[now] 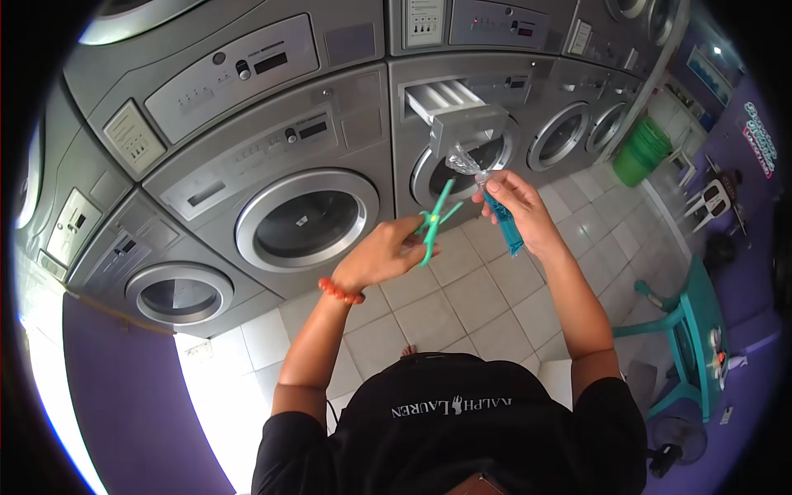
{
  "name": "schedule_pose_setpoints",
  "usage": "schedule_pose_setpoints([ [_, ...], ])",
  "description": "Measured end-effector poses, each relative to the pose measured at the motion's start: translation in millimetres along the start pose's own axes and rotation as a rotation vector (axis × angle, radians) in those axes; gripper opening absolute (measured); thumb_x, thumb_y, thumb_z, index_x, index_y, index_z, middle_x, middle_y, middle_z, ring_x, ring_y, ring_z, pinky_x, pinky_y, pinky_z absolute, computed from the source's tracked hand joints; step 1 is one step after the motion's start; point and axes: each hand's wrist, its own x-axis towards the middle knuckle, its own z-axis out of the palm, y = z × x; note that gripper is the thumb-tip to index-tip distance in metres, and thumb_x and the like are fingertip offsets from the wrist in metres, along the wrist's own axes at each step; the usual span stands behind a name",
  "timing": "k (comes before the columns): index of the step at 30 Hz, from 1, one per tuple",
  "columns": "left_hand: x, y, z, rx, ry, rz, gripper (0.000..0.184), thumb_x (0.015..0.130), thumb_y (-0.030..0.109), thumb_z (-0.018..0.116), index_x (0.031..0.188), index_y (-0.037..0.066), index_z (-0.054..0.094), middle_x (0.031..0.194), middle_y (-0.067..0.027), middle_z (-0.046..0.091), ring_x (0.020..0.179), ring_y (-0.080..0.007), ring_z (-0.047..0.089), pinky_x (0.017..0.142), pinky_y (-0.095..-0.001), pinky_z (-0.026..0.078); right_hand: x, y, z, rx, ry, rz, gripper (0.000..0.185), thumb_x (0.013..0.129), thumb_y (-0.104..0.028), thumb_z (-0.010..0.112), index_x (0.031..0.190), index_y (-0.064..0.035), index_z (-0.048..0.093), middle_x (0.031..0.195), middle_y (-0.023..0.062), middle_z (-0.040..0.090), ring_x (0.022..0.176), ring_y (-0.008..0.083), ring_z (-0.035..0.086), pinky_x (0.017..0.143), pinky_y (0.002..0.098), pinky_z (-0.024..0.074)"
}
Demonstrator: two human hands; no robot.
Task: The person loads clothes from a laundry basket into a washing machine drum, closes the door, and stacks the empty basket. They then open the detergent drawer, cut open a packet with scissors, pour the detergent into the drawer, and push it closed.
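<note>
My left hand [386,252], with an orange bead bracelet at its wrist, is closed on green scissors [433,219]. Their blades are spread and point up toward the packet. In my right hand [520,208] is a clear plastic packet of blue liquid [506,232], pinched near its neck. The blue part hangs below my fingers, and the crumpled clear top [464,160] sticks out above them. A gap separates the blades from the packet. Just beyond the packet, a detergent drawer [467,125] is pulled out of a washing machine [400,89].
Grey front-load washers [307,219] line the wall ahead, with more machines stacked above. Light tiles [470,289] cover the floor. Green baskets [643,152] stand at the right, near a stool [714,198]. A teal table [697,346] holding small items and a fan [678,439] are at the lower right.
</note>
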Motion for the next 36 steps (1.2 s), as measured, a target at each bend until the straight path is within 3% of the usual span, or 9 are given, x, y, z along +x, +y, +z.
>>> schedule_pose_setpoints([
  [3,57,-12,-20,0.073,-0.136,-0.059,0.025,0.080,0.017,0.059,0.089,-0.005,0.052,0.072,-0.0150,0.059,0.071,-0.0210,0.062,0.070,-0.0313,0.048,40,2,-8,0.000,-0.019,0.031,0.026,0.089,-0.029,0.051,0.100,-0.0059,0.055,0.084,0.0026,0.060,0.068,0.0067,0.053,0.057,0.0195,0.0422],
  [4,72,-26,-19,-0.071,-0.085,0.013,0.023,0.080,0.016,0.058,0.087,-0.004,0.052,0.067,-0.0146,0.058,0.065,-0.0205,0.061,0.066,-0.0306,0.047,52,3,-11,-0.024,-0.041,0.037,0.025,0.090,-0.028,0.051,0.100,-0.0054,0.055,0.084,0.0022,0.060,0.068,0.0067,0.054,0.058,0.0195,0.0423],
  [11,154,-56,-44,-0.033,-0.004,0.094,0.018,0.079,0.013,0.056,0.083,-0.004,0.051,0.059,-0.0134,0.054,0.056,-0.0199,0.055,0.057,-0.0317,0.045,143,21,-45,-0.207,-0.180,0.045,0.029,0.090,-0.026,0.050,0.110,-0.0041,0.054,0.088,0.0021,0.061,0.069,0.0060,0.053,0.060,0.0198,0.0431],
  [14,188,-51,-66,0.224,-0.052,0.058,0.023,0.080,0.018,0.052,0.083,-0.005,0.053,0.071,-0.0195,0.061,0.067,-0.0325,0.060,0.062,-0.0393,0.046,189,25,-65,-0.264,-0.243,0.030,0.031,0.090,-0.026,0.050,0.113,-0.0043,0.052,0.089,0.0020,0.062,0.069,0.0057,0.053,0.060,0.0197,0.0430],
  [18,245,-71,-81,0.304,-0.001,-0.001,0.025,0.081,0.021,0.053,0.083,-0.004,0.053,0.073,-0.0204,0.060,0.068,-0.0367,0.058,0.064,-0.0418,0.045,255,21,-99,-0.204,-0.391,0.031,0.030,0.091,-0.026,0.048,0.113,-0.0056,0.052,0.093,0.0023,0.062,0.069,0.0058,0.052,0.059,0.0196,0.0430],
  [20,275,-87,-85,0.300,0.051,0.065,0.025,0.082,0.021,0.052,0.083,-0.004,0.052,0.072,-0.0221,0.058,0.068,-0.0400,0.055,0.064,-0.0437,0.043,286,21,-113,-0.163,-0.440,0.039,0.030,0.091,-0.026,0.048,0.112,-0.0056,0.053,0.093,0.0026,0.062,0.069,0.0059,0.053,0.058,0.0196,0.0431],
  [27,343,-110,-93,0.283,0.108,-0.043,0.023,0.084,0.019,0.050,0.084,-0.003,0.055,0.068,-0.0223,0.057,0.066,-0.0393,0.054,0.063,-0.0433,0.043,383,33,-153,-0.073,-0.614,0.138,0.029,0.092,-0.030,0.046,0.104,-0.0059,0.055,0.093,0.0031,0.061,0.070,0.0057,0.052,0.058,0.0199,0.0430],
  [29,354,-115,-97,0.364,0.067,-0.159,0.020,0.084,0.012,0.045,0.090,-0.002,0.058,0.070,-0.0141,0.062,0.062,-0.0308,0.059,0.062,-0.0358,0.047,405,41,-159,-0.064,-0.648,0.168,0.029,0.091,-0.032,0.047,0.101,-0.0061,0.056,0.091,0.0020,0.061,0.070,0.0058,0.052,0.058,0.0204,0.0426],
  [36,357,-144,-105,0.324,0.052,-0.221,0.020,0.083,0.017,0.049,0.083,-0.001,0.058,0.062,-0.0161,0.058,0.058,-0.0286,0.058,0.057,-0.0354,0.045,445,84,-161,-0.107,-0.791,0.232,0.027,0.092,-0.027,0.047,0.104,-0.0043,0.056,0.095,0.0031,0.061,0.073,0.0065,0.053,0.063,0.0206,0.0433],
])
